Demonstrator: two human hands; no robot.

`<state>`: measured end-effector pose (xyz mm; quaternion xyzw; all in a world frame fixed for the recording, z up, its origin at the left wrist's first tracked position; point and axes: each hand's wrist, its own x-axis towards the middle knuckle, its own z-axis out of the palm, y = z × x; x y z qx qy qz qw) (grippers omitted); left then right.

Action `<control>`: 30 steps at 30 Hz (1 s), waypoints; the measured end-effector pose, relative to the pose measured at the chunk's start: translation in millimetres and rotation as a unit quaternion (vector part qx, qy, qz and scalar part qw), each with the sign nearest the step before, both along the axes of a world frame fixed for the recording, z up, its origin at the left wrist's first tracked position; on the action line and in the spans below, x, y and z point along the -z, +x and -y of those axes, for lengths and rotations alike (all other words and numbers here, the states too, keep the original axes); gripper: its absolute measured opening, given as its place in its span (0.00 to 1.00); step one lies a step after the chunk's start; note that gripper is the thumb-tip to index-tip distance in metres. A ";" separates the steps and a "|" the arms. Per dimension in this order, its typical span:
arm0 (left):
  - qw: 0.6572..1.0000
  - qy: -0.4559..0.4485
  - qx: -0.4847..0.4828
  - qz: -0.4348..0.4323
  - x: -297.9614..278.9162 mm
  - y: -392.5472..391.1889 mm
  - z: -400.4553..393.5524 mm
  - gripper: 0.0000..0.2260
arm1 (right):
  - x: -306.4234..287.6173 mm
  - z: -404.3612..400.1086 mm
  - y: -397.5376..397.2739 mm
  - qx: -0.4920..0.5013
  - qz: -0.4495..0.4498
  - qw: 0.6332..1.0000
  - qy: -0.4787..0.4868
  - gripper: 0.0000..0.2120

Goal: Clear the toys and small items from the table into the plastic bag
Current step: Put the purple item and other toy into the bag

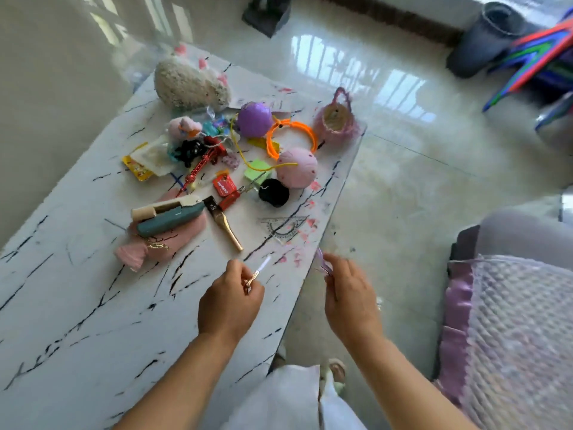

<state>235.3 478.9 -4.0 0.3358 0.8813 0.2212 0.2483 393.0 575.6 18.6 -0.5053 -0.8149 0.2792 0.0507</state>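
glossy pale floor tiles are seen around a white marble-patterned table [77,305]. toys are heaped at its far end: a purple ball [255,118], a pink ball [297,167], an orange hoop [291,136], a plush hedgehog [190,85], a knitted pink basket [336,121] and a teal case [170,218] laid on a pink pouch [161,240]. a small gold-and-clear stick [259,272] is pinched between the curled fingers of the left hand [231,301] above the near edge. something thin, clear and purplish [324,266], too blurred to name, is pinched by the right hand [350,301] just off the table's edge. whether that is the plastic bag cannot be told.
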 end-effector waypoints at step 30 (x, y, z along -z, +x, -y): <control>0.716 0.029 0.694 0.077 -144.0 586.4 185.5 0.04 | -113.1 480.9 550.2 0.726 -0.044 0.684 0.055 0.17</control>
